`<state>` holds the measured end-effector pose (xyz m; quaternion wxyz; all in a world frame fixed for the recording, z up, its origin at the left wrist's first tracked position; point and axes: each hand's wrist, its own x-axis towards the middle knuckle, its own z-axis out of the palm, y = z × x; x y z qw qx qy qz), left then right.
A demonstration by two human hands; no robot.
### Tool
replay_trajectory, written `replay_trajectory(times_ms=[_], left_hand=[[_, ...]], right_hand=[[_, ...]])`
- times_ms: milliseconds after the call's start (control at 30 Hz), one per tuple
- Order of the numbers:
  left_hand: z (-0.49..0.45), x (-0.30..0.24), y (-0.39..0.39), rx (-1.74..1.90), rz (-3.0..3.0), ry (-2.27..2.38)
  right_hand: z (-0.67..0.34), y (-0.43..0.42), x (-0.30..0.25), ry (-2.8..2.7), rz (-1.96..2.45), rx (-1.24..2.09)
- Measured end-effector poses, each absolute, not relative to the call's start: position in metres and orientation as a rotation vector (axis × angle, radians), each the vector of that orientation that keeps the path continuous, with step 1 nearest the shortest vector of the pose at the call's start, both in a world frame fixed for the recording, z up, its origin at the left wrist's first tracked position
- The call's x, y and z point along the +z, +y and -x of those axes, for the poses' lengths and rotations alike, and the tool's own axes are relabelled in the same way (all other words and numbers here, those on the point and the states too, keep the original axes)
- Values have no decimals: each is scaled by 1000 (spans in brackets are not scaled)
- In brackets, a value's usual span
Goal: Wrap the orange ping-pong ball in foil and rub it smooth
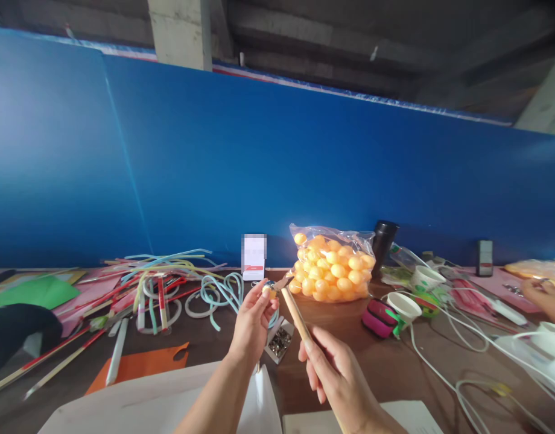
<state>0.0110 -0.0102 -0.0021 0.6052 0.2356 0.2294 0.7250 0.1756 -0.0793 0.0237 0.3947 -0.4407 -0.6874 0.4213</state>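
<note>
My left hand (254, 319) is raised over the brown table (350, 337) and pinches a small round object (269, 289), yellowish with a dark shiny part, between thumb and fingertips. My right hand (332, 367) grips a wooden-handled tool (295, 313) whose metal tip touches that small object. Just behind them lies a clear bag of orange balls (332, 265). A small open box of dark metal bits (280, 341) sits on the table below my left hand.
Coloured tubes and sticks (169, 283) litter the left side, with orange paper (142, 361) and white sheets (137, 404) near me. A pink case (379, 317), white cups (404, 305), a black cylinder (383, 240) and white cables (463, 361) lie right. Another person's hand (546, 298) shows at far right.
</note>
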Motion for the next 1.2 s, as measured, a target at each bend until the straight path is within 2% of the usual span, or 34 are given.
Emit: replay_trajectory(times_ms=[1200], left_hand=[[-17, 3, -12, 1751, -751, 912]], right_hand=[[-175, -76, 20, -1724, 1130, 1091]])
